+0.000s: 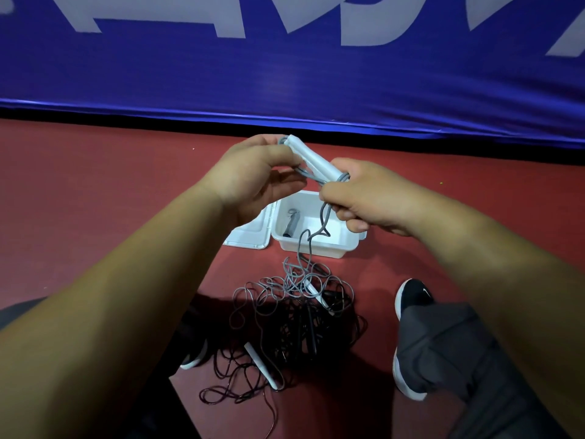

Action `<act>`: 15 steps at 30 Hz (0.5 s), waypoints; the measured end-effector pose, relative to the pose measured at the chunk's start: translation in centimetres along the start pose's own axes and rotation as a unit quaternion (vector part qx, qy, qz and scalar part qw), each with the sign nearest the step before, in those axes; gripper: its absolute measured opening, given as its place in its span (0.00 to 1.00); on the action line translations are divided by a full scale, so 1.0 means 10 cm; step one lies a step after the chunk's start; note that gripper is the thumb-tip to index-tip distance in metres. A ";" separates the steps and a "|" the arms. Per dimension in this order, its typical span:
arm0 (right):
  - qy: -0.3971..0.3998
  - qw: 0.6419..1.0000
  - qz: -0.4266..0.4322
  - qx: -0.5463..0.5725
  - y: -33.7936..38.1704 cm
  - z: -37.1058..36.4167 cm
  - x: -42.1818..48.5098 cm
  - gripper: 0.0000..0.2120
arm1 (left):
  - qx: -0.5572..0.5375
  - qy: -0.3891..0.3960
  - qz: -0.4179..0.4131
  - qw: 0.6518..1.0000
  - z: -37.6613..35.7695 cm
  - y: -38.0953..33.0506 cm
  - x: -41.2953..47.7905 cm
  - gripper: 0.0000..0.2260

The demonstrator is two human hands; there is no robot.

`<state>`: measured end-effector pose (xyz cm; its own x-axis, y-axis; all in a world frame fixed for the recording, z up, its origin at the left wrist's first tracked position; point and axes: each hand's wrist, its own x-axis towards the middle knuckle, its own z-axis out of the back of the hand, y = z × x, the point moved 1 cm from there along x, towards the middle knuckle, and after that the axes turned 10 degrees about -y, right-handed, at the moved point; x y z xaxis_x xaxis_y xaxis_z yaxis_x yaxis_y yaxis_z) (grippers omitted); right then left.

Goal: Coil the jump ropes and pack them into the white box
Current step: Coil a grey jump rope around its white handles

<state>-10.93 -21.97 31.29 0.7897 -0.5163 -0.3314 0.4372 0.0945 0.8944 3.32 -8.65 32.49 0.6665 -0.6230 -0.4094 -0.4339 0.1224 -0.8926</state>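
My left hand (253, 179) grips the upper end of a white jump rope handle (311, 160), held up above the floor. My right hand (364, 194) pinches the grey cord (324, 217) at the handle's lower end. The cord hangs down past the open white box (348, 245) to a tangled pile of grey and dark ropes (294, 312) on the red floor. A dark coiled rope with its handle (289, 224) lies inside the box. Two more white handles (262, 365) (316, 294) lie in the pile.
The box's white lid (248, 237) lies flat at its left. A blue banner (285, 83) with white letters stands along the floor behind. My two feet in black shoes (411, 299) flank the pile, the left shoe (194, 356) mostly hidden by my arm.
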 end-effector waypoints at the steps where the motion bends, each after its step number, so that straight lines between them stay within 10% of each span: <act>1: 0.007 1.000 0.004 0.001 0.00 0.00 -0.01 0.06 | 0.003 0.010 0.005 1.000 0.01 -0.01 0.00 0.10; 15: -0.009 0.989 0.037 -0.145 -0.03 0.11 0.02 0.09 | 0.030 0.005 -0.009 1.000 -0.05 0.08 0.02 0.08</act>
<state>-11.34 -23.02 31.32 0.8176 -0.5140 -0.2595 0.4851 0.3721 0.7913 2.83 -9.11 31.81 0.6673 -0.6333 -0.3920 -0.3852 0.1570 -0.9094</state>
